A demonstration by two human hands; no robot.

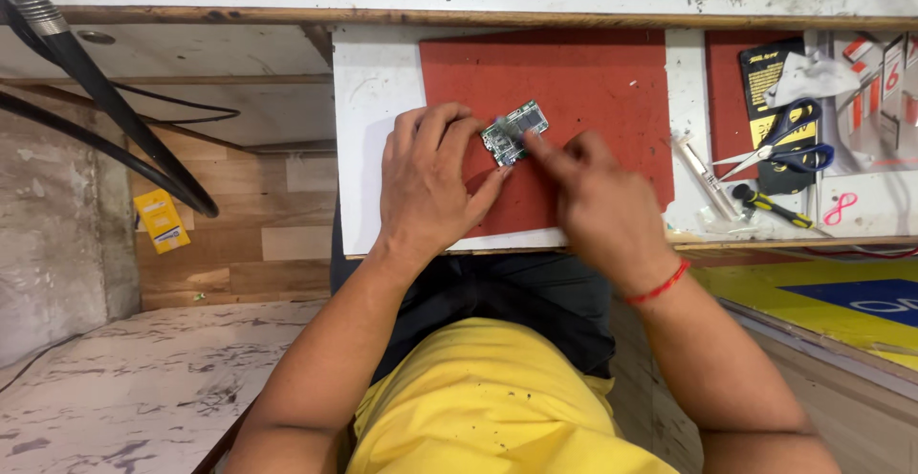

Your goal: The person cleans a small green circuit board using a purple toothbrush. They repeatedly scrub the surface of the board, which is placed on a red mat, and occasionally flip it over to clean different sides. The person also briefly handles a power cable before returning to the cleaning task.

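Now the circuit board (514,132) lies pinched between left hand (430,182) fingertips, right hand (598,208) forefinger pressing its edge.

A small green circuit board (514,132), slightly blurred, lies tilted, seemingly flat, on the red mat (593,82).

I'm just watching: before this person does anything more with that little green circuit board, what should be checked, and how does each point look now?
1. Circuit board lies over the red mat: ok.
2. Left hand steadies the board: ok.
3. Right hand, finger on the board, is sharp enough to judge its grip: not ok, blurred.
4. Scissors and screwdriver lie apart from both hands: ok.
5. Board undamaged: cannot tell.
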